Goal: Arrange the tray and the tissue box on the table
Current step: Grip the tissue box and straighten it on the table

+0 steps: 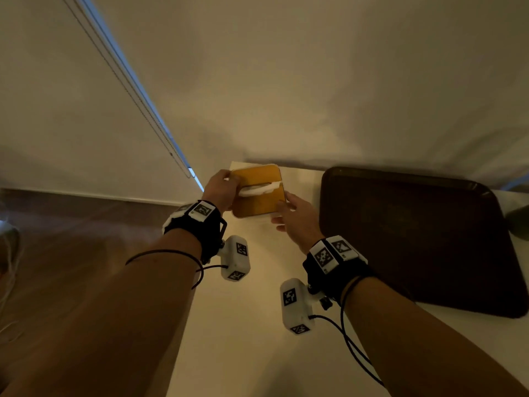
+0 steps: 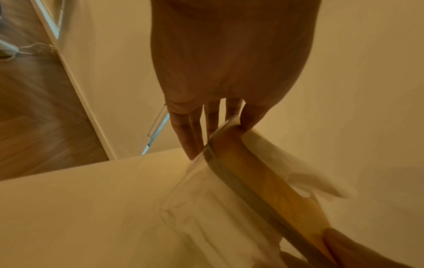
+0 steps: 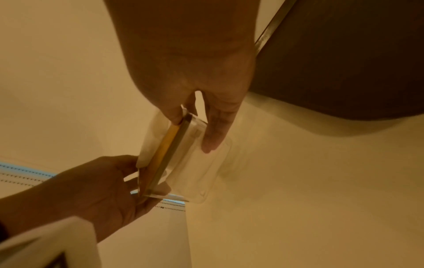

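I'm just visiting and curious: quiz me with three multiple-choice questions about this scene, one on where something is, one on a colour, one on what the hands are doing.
1. Where does the dark brown rectangular tray lie?
A. On the white table, right of the tissue box
B. On the floor
C. On top of the tissue box

2. What colour is the lid of the clear plastic tissue box?
A. Blue
B. Amber-yellow
C. Green

3. How is the tissue box held?
A. By nobody
B. By one hand only
C. By both hands

Answers: 1 A, the tray rests on the white table. 2 B, the head view shows it. 3 C, left hand and right hand grip opposite sides.
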### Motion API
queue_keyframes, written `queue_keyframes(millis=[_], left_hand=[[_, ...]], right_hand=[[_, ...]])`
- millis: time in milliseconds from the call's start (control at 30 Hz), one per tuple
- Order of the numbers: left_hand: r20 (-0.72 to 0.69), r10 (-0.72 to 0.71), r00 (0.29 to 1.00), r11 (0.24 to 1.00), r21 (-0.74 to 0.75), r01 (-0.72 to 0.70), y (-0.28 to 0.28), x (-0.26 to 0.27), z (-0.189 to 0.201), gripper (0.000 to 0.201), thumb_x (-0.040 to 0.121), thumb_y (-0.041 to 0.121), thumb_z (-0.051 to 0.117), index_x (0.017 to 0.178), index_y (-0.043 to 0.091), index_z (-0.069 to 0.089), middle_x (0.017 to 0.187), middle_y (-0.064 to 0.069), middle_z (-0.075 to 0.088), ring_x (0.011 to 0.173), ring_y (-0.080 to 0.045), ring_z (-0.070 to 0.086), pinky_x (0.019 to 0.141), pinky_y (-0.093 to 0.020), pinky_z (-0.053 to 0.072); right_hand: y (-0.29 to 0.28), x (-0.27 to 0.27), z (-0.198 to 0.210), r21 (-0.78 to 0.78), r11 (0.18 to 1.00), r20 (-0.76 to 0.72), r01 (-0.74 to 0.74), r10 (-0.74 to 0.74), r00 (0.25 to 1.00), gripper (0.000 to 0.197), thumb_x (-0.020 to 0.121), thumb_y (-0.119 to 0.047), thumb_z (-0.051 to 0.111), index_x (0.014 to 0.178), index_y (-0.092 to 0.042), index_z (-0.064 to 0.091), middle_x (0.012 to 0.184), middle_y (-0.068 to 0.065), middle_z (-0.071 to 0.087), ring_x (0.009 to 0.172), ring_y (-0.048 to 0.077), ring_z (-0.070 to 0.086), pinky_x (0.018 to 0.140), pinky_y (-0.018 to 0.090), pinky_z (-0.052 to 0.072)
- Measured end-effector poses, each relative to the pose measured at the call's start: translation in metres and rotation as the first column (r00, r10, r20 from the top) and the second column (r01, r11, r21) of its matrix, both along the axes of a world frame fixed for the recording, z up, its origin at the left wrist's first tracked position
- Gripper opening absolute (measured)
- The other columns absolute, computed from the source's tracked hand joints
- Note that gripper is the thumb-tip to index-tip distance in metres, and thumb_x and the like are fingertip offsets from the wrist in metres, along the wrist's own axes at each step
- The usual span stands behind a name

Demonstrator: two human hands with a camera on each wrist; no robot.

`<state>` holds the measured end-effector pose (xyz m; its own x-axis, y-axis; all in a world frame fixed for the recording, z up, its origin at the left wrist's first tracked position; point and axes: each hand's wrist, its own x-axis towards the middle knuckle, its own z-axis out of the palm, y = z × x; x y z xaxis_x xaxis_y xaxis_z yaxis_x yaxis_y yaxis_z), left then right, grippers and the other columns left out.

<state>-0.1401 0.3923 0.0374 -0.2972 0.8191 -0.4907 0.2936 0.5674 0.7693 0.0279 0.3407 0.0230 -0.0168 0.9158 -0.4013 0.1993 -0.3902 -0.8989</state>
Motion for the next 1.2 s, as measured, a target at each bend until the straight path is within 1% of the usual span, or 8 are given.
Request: queue_keyframes(millis=[133, 600, 866, 933, 999, 1033, 1099, 1199], left_hand=[[-0.044, -0.045, 0.998, 0.999, -0.008, 0.044, 0.027, -0.012, -0.010, 0.046, 0.087, 0.030, 0.046, 0.130, 0.018, 0.053, 0.132, -0.014, 0.057, 0.118, -0.038, 0.055, 0.096, -0.056, 0.051], [-0.051, -0.105, 0.993, 0.994, 0.000, 0.105, 0.066, -0.022, -0.029, 0.048, 0.086, 0.031, 0.044, 0.132, 0.017, 0.052, 0.136, -0.016, 0.056, 0.123, -0.039, 0.053, 0.103, -0.056, 0.046], [-0.055, -0.091, 0.994, 0.996, 0.012, 0.091, 0.066, -0.025, -0.032, 0.047, 0.085, 0.033, 0.046, 0.129, 0.018, 0.054, 0.132, -0.016, 0.058, 0.119, -0.039, 0.055, 0.098, -0.056, 0.049], [-0.039, -0.077, 0.996, 0.997, 0.023, 0.078, 0.063, -0.023, -0.028, 0.049, 0.084, 0.038, 0.047, 0.129, 0.018, 0.053, 0.132, -0.015, 0.057, 0.118, -0.038, 0.055, 0.097, -0.055, 0.050], [-0.005, -0.014, 1.000, 0.999, 0.035, 0.014, 0.058, -0.023, -0.019, 0.051, 0.086, 0.041, 0.047, 0.132, 0.018, 0.050, 0.132, -0.011, 0.055, 0.115, -0.034, 0.056, 0.092, -0.052, 0.053], [0.025, 0.027, 0.999, 0.999, 0.046, -0.028, 0.053, -0.024, -0.017, 0.050, 0.088, 0.039, 0.048, 0.134, 0.018, 0.048, 0.131, -0.008, 0.054, 0.112, -0.031, 0.056, 0.086, -0.047, 0.055], [0.080, 0.092, 0.993, 0.993, 0.062, -0.097, 0.037, -0.030, -0.016, 0.048, 0.091, 0.036, 0.051, 0.134, 0.016, 0.048, 0.127, -0.006, 0.054, 0.109, -0.028, 0.056, 0.073, -0.039, 0.053], [0.120, 0.141, 0.983, 0.987, 0.064, -0.149, 0.006, -0.036, -0.024, 0.045, 0.089, 0.034, 0.057, 0.129, 0.015, 0.053, 0.126, -0.011, 0.059, 0.113, -0.030, 0.059, 0.071, -0.038, 0.051]], right_hand=[[0.022, -0.013, -0.007, -0.049, 0.999, 0.014, 0.013, -0.012, 1.000, 0.051, 0.094, -0.033, 0.046, 0.143, -0.020, 0.042, 0.120, 0.008, 0.064, 0.090, 0.022, 0.070, 0.078, 0.037, 0.060], [0.049, -0.029, -0.020, -0.059, 0.994, 0.036, 0.089, -0.087, 0.996, 0.050, 0.094, -0.031, 0.049, 0.143, -0.019, 0.042, 0.128, 0.012, 0.060, 0.089, 0.023, 0.071, 0.078, 0.039, 0.060], [0.053, -0.029, -0.025, -0.028, 0.996, 0.065, 0.088, -0.086, 0.994, 0.048, 0.095, -0.031, 0.047, 0.142, -0.020, 0.042, 0.129, 0.011, 0.058, 0.086, 0.022, 0.071, 0.065, 0.030, 0.058], [0.052, -0.030, -0.024, -0.027, 0.996, 0.094, 0.086, -0.083, 0.992, 0.052, 0.093, -0.039, 0.048, 0.142, -0.022, 0.042, 0.131, 0.009, 0.057, 0.094, 0.025, 0.069, 0.071, 0.035, 0.059], [0.051, -0.029, -0.023, -0.009, 0.995, 0.153, 0.099, -0.096, 0.984, 0.060, 0.088, -0.050, 0.049, 0.141, -0.024, 0.042, 0.133, 0.008, 0.057, 0.107, 0.027, 0.064, 0.087, 0.047, 0.056], [0.052, -0.028, -0.022, 0.000, 0.993, 0.171, 0.119, -0.117, 0.978, 0.062, 0.086, -0.052, 0.050, 0.141, -0.023, 0.043, 0.134, 0.008, 0.057, 0.111, 0.027, 0.062, 0.092, 0.050, 0.053], [0.057, -0.023, -0.018, 0.003, 0.982, 0.174, 0.188, -0.185, 0.967, 0.058, 0.086, -0.049, 0.052, 0.137, -0.022, 0.048, 0.131, 0.006, 0.058, 0.112, 0.024, 0.060, 0.095, 0.051, 0.051], [0.067, -0.013, -0.013, -0.037, 0.965, 0.145, 0.261, -0.254, 0.956, 0.047, 0.085, -0.041, 0.058, 0.128, -0.021, 0.058, 0.122, 0.006, 0.065, 0.109, 0.022, 0.062, 0.098, 0.047, 0.051]])
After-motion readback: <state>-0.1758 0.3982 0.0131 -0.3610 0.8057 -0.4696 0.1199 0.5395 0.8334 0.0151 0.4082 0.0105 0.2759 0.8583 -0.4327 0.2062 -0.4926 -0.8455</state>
